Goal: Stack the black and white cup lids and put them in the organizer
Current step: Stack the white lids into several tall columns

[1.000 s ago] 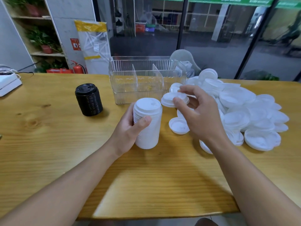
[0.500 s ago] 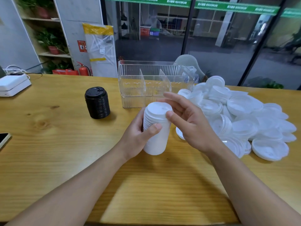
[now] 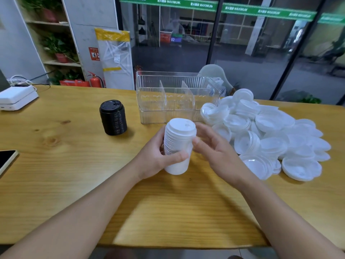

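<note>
Left grip: my left hand point(image 3: 158, 156) is wrapped round the side of the white lid stack point(image 3: 178, 146), thumb across the front, fingers behind; it holds the stack firmly.
Right grip: my right hand point(image 3: 214, 152) lies just beside the stack on its right, fingers loosely spread and holding nothing; the thumb tip is at or very near the stack wall, and I cannot tell whether it touches.
White lid stack: upright with a slight lean, base on or just above the table point(image 3: 74, 165); contact is hidden by my hand.
Loose white lids point(image 3: 270, 139): a large unsorted heap lies to the right of the stack, on the table, partly nested in small groups.
Black lid stack point(image 3: 113, 117): stands upright by itself to the left, well apart from both hands.
Organizer point(image 3: 177, 98): clear ribbed bin with two dividers, behind the white stack; all three compartments appear to hold no lids.
Other items: a phone point(image 3: 6, 159) at the left edge, a white device point(image 3: 16, 97) at the far left.
Step in hand: building the white stack; in my judgement the task is roughly midway, nothing binned.
Next move: the free right hand should fetch another lid from the heap, seat it square on top, while the left steadies against toppling.
</note>
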A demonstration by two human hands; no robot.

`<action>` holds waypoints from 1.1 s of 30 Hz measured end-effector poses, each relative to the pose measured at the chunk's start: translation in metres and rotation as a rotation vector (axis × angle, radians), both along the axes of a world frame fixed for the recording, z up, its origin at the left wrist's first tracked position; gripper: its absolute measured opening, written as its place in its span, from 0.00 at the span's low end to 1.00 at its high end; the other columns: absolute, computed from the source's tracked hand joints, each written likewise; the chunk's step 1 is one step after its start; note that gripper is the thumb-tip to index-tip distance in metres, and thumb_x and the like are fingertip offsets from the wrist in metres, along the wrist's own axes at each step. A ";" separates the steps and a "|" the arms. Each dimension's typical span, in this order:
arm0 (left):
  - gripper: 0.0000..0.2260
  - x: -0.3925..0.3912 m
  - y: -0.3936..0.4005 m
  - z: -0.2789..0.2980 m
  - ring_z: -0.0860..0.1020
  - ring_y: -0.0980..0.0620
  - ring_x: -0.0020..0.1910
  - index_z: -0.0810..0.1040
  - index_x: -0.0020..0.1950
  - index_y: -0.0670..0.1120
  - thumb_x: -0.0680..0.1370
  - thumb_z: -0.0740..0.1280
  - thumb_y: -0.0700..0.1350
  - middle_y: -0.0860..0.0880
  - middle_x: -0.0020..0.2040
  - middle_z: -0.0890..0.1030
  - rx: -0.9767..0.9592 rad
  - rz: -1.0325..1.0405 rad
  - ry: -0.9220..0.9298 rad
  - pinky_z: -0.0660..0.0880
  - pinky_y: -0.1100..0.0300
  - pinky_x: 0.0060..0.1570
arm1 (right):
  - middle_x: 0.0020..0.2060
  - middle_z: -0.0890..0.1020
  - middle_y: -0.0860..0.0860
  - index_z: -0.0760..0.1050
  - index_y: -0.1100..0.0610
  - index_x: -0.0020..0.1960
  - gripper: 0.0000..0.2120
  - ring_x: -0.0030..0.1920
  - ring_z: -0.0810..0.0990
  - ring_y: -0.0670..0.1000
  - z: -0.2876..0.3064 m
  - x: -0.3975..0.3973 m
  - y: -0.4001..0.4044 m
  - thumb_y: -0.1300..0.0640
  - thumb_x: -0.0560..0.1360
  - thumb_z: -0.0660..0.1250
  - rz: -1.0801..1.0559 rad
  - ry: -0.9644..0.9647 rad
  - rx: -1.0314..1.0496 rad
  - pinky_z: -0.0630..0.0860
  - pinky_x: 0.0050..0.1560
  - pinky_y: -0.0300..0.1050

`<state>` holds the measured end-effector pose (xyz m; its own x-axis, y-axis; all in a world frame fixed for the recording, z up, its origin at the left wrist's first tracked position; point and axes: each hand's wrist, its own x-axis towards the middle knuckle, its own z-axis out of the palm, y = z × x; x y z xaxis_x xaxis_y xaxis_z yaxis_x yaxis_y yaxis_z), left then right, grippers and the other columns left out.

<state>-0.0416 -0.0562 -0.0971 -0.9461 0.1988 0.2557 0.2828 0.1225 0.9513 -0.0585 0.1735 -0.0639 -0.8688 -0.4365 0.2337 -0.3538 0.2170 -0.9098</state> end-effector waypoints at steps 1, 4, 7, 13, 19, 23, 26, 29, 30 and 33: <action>0.37 0.003 -0.005 -0.002 0.81 0.55 0.70 0.70 0.79 0.61 0.72 0.82 0.58 0.58 0.71 0.81 -0.082 0.028 -0.026 0.79 0.51 0.68 | 0.73 0.80 0.42 0.71 0.46 0.80 0.24 0.72 0.79 0.46 -0.006 0.005 0.002 0.46 0.85 0.70 -0.006 -0.004 0.051 0.75 0.74 0.56; 0.30 0.015 -0.017 -0.010 0.84 0.57 0.61 0.76 0.70 0.63 0.72 0.84 0.60 0.61 0.63 0.84 -0.261 0.163 -0.053 0.81 0.48 0.64 | 0.68 0.82 0.38 0.72 0.42 0.77 0.26 0.67 0.82 0.41 -0.019 0.016 -0.002 0.37 0.82 0.71 -0.012 -0.043 0.211 0.78 0.71 0.52; 0.22 0.027 -0.019 -0.009 0.82 0.57 0.49 0.80 0.62 0.62 0.73 0.82 0.64 0.63 0.53 0.84 -0.384 0.253 -0.016 0.80 0.59 0.51 | 0.58 0.85 0.37 0.76 0.43 0.70 0.25 0.60 0.83 0.37 -0.024 0.015 -0.020 0.31 0.79 0.69 -0.116 0.027 0.337 0.81 0.63 0.48; 0.23 0.009 -0.054 -0.004 0.83 0.61 0.47 0.76 0.61 0.56 0.73 0.80 0.63 0.60 0.55 0.83 -0.491 0.571 -0.016 0.80 0.56 0.48 | 0.59 0.86 0.42 0.79 0.48 0.68 0.32 0.57 0.85 0.45 -0.018 -0.021 -0.092 0.27 0.73 0.67 -0.184 0.041 0.359 0.81 0.61 0.54; 0.11 -0.019 -0.084 -0.013 0.82 0.53 0.46 0.78 0.47 0.49 0.80 0.77 0.52 0.55 0.45 0.82 -0.540 0.808 -0.057 0.75 0.58 0.41 | 0.59 0.88 0.48 0.83 0.54 0.67 0.15 0.60 0.85 0.47 -0.020 -0.047 -0.146 0.50 0.82 0.72 -0.173 -0.076 0.204 0.79 0.68 0.55; 0.10 -0.021 -0.088 -0.016 0.83 0.54 0.41 0.82 0.40 0.51 0.81 0.75 0.50 0.56 0.39 0.85 -0.567 0.828 -0.044 0.80 0.52 0.43 | 0.58 0.87 0.45 0.82 0.52 0.68 0.15 0.60 0.85 0.48 -0.022 -0.048 -0.153 0.51 0.82 0.69 -0.134 -0.064 0.220 0.80 0.67 0.56; 0.12 -0.016 -0.085 -0.020 0.83 0.52 0.39 0.84 0.38 0.50 0.81 0.73 0.48 0.55 0.36 0.85 -0.587 0.807 -0.025 0.82 0.50 0.42 | 0.61 0.86 0.46 0.79 0.54 0.71 0.17 0.63 0.83 0.49 -0.023 -0.041 -0.144 0.52 0.84 0.68 -0.088 -0.058 0.237 0.77 0.71 0.53; 0.12 -0.012 -0.078 -0.022 0.83 0.53 0.38 0.85 0.37 0.51 0.81 0.73 0.49 0.56 0.35 0.85 -0.595 0.737 -0.002 0.81 0.49 0.41 | 0.74 0.79 0.52 0.71 0.61 0.80 0.25 0.74 0.77 0.49 -0.027 -0.031 -0.125 0.55 0.85 0.69 -0.067 -0.069 0.252 0.71 0.77 0.49; 0.12 -0.012 -0.073 -0.022 0.83 0.54 0.38 0.85 0.37 0.52 0.81 0.73 0.49 0.56 0.35 0.85 -0.592 0.706 0.009 0.81 0.49 0.41 | 0.77 0.76 0.52 0.69 0.60 0.82 0.27 0.76 0.75 0.48 -0.028 -0.027 -0.116 0.54 0.85 0.69 -0.061 -0.071 0.259 0.70 0.79 0.48; 0.10 -0.009 -0.051 -0.018 0.84 0.57 0.40 0.87 0.41 0.53 0.81 0.74 0.49 0.58 0.36 0.86 -0.589 0.619 0.055 0.81 0.50 0.43 | 0.76 0.77 0.50 0.70 0.56 0.82 0.27 0.75 0.75 0.44 -0.030 -0.017 -0.092 0.52 0.85 0.70 -0.060 -0.063 0.264 0.71 0.78 0.46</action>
<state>-0.0508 -0.1075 -0.1155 -0.9174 -0.2342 0.3217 0.0462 0.7402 0.6708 -0.0757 0.0816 -0.0941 -0.9040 -0.4228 0.0627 -0.2774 0.4687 -0.8387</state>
